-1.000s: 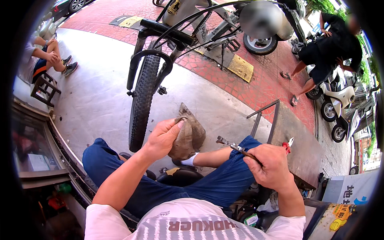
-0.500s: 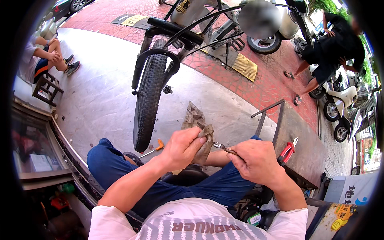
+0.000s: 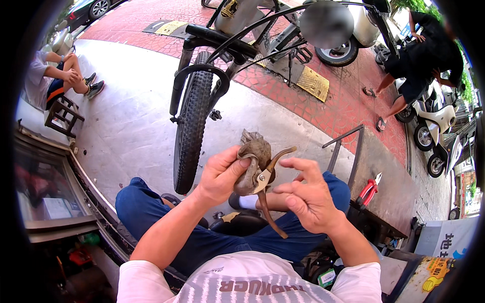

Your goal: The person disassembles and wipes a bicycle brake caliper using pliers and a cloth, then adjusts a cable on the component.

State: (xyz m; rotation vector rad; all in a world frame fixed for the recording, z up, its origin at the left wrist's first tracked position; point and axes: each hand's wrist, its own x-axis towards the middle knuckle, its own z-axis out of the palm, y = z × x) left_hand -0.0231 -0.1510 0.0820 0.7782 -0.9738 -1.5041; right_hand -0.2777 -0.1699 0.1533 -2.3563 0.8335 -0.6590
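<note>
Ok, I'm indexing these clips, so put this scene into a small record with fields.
left hand: holds grimy cloth
right hand: fingers spread, near the brown-handled tool
brown-handled tool: handles apart, far end hidden in the cloth
bench: at right, red-handled pliers lying on it
bicycle: ahead, front wheel nearest
seated person: far left
standing person: far right, dressed in black

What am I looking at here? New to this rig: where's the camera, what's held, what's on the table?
No machine: these are a person's own bare hands, seen from above by a head-worn fisheye camera, so straight edges bend. The left hand grips a grey-brown rag, with the jaws of brown-handled pliers hidden in it. The right hand is open beside the handles. Red-handled pliers lie on the table at right. Ahead stands a bicycle's front tyre.
</note>
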